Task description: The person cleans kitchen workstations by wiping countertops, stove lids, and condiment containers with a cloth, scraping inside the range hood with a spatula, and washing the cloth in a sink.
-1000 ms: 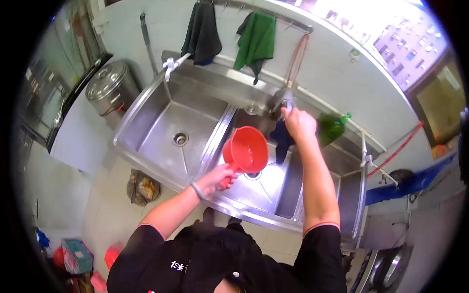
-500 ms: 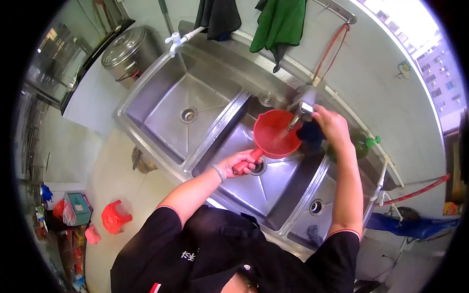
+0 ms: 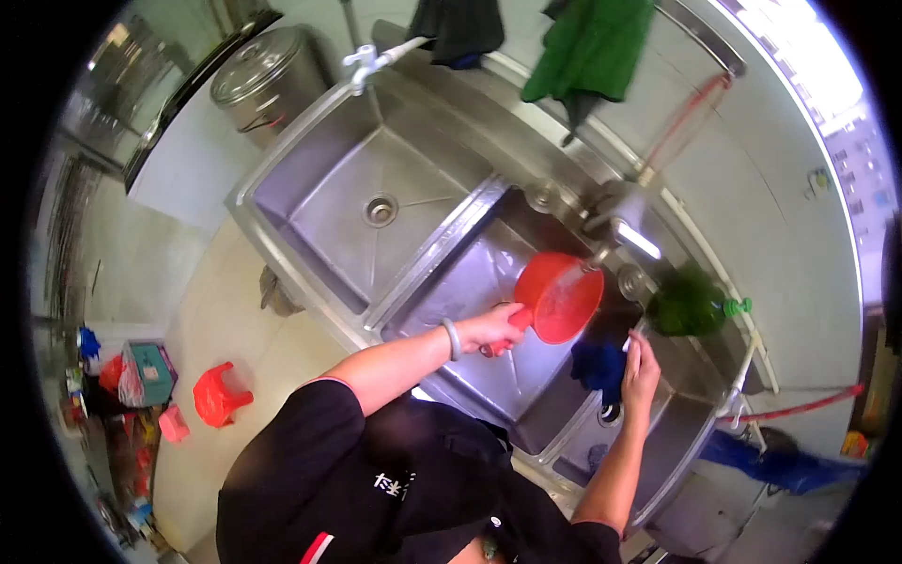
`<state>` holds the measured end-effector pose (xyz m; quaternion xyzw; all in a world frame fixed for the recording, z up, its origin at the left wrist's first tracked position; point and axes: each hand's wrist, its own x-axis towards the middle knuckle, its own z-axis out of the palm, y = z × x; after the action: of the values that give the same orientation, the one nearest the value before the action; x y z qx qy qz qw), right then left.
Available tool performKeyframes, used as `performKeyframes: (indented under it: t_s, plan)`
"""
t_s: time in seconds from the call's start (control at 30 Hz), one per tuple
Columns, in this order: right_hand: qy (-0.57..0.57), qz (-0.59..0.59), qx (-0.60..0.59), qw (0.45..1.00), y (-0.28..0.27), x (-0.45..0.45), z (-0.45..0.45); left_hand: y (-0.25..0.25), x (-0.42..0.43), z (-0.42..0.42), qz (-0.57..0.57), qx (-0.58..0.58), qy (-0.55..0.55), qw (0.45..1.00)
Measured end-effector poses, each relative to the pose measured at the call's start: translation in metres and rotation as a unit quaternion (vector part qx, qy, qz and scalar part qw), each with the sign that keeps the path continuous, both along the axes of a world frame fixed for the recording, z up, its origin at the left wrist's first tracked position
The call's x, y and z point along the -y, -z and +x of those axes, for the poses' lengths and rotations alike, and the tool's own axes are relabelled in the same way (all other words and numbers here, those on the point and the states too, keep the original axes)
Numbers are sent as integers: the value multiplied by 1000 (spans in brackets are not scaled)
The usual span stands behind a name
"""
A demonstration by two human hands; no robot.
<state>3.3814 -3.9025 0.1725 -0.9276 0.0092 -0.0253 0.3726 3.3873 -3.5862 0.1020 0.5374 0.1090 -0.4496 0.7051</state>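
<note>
"Head view: where's the dipper (image 3: 564, 315)?"
"Above the middle basin (image 3: 451, 301), its bowl under the tap (image 3: 637, 238); the left hand (image 3: 493, 332) has its fingers wrapped round the handle."
"And the right hand (image 3: 642, 374)?"
"Beside the blue cloth (image 3: 598, 369); whether its fingers grip anything, I can't tell."
"Advice?"
"Hold the bowl level, centred beneath the tap."

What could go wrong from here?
Overflow: the faucet seems to be running into the red dipper. Spill: the left hand grips only its handle, so added weight may tip it. Drop: the dark blue cloth in the right hand could fall over the nearby drain.
</note>
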Motion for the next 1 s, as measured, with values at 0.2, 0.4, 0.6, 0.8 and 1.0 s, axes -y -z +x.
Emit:
performKeyframes:
  t_s: [0.2,0.4,0.6,0.8,1.0]
  plan:
    - [17,30,-7,999,26,-29,-51,-28,-55,-24,388,428,34,816]
    - [55,31,-1,998,46,-70,-42,-71,-132,-44,480,527,46,699]
    - [134,599,-216,759,94,-108,39,-26,-236,-47,309,166,-239,905]
    - [154,705,-232,653,104,-151,113,95,-297,-21,-96,-154,-489,853]
    - [101,536,-162,822,177,-141,146,208,-283,-21,210,-149,-370,893]
